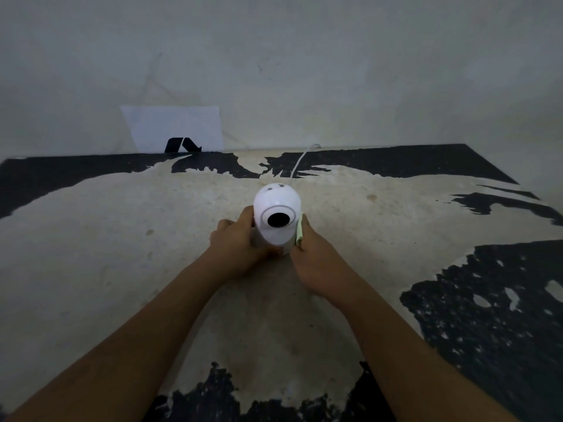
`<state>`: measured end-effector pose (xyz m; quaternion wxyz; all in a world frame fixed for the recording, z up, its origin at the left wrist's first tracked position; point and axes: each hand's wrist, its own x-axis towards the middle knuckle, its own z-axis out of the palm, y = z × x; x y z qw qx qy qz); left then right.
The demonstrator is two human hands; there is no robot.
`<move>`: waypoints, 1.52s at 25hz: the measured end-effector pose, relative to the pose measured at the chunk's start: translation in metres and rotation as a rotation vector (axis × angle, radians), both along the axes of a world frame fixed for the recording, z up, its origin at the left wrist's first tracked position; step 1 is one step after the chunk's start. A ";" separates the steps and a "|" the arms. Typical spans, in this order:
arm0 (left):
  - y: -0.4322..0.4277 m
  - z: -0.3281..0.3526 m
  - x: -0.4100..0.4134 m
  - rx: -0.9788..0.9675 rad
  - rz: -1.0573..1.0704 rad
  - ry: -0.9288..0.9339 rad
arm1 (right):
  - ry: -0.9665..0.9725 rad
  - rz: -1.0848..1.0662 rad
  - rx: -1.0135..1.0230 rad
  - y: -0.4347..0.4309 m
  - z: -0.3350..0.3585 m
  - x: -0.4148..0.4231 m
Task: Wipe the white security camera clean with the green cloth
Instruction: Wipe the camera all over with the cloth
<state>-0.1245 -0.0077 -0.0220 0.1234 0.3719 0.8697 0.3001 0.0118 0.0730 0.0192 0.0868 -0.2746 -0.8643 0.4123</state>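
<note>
My left hand hugs the camera; my right hand pinches the green cloth against it. Pushing hard could tip it.

Worn tabletop showing pale, scuffed surface, black coating peeling away in ragged patches at edges. White security camera standing upright near centre, lens facing viewer. White cable trailing behind it toward wall. White sheet leaning at far edge, possibly paper.
</note>
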 end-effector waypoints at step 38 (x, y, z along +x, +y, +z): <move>-0.038 0.035 0.028 0.751 0.499 -0.750 | 0.339 -0.153 -0.307 0.021 0.000 -0.003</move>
